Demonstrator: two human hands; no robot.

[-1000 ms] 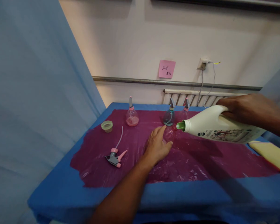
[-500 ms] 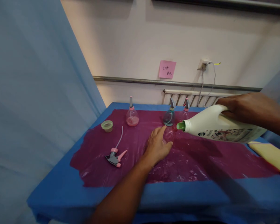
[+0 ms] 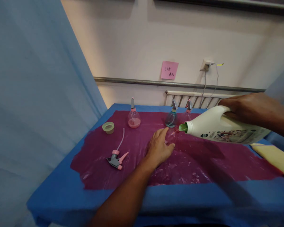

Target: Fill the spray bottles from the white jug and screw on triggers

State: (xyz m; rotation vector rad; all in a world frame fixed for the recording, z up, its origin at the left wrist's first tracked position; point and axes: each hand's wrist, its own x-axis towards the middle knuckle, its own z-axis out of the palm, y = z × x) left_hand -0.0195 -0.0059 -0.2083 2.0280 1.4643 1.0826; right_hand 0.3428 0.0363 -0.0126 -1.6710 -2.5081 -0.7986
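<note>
Right hand [image 3: 248, 108] clasps detergent jug [image 3: 223, 130] — long axis near-horizontal, green spout [image 3: 183, 127] leftward of that grip, just above clear bottle [image 3: 172, 134] enclosed by left hand [image 3: 159, 148]

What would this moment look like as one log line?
left hand: holds clear bottle | right hand: holds white jug, tilted toward the bottle
</note>
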